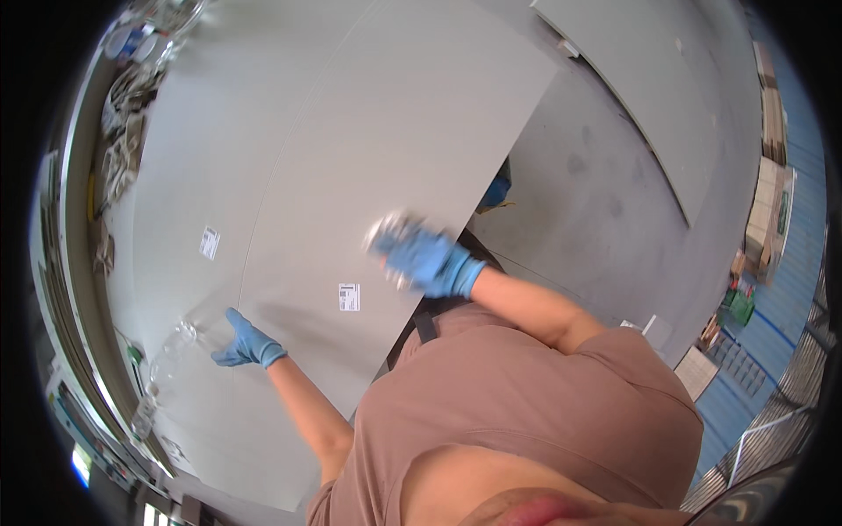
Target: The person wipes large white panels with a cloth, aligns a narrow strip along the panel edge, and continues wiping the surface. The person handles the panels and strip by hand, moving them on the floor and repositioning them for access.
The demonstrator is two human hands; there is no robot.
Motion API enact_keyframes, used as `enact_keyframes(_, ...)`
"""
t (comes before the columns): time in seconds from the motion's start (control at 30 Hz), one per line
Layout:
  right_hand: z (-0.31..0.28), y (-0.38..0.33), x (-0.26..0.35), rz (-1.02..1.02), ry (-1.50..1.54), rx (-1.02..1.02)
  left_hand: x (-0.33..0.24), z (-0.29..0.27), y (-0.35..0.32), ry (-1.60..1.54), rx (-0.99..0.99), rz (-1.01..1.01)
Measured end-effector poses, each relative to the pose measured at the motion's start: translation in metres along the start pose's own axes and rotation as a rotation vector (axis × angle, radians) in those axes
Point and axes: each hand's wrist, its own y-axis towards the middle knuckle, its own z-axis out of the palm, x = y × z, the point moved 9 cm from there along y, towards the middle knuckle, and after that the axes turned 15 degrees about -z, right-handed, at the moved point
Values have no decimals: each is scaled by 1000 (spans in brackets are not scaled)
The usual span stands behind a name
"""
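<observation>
Two large pale grey panels (pixel 377 114) lie side by side before me, with a thin seam between them. Each carries a small white printed label: one label (pixel 209 243) on the far left, another label (pixel 349 296) nearer me. My right hand (pixel 430 263), in a blue glove, grips a crumpled whitish rag (pixel 386 230) over the near panel; motion blurs both. Over the left part of the panels, my left hand (pixel 248 342), also blue-gloved, is open with its thumb and fingers apart. Just beyond its fingers is a clear plastic bottle (pixel 171 358), partly blurred; contact cannot be made out.
Crumpled rags (pixel 123 149) and a white-and-blue container (pixel 132 44) sit along the far left edge. Another grey panel (pixel 649 79) stands off to the right above the grey floor (pixel 588 184). Stacked boxes (pixel 772 206) line the right side.
</observation>
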Motion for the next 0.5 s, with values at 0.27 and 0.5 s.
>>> enact_keyframes(0.27, -182, -103, -264, 439, -601, -378, -55, 4, -71, -217, 369, -12)
enact_keyframes(0.5, -222, -145, -370, 567, -748, -445, -67, -3, -86, -260, 419, -17)
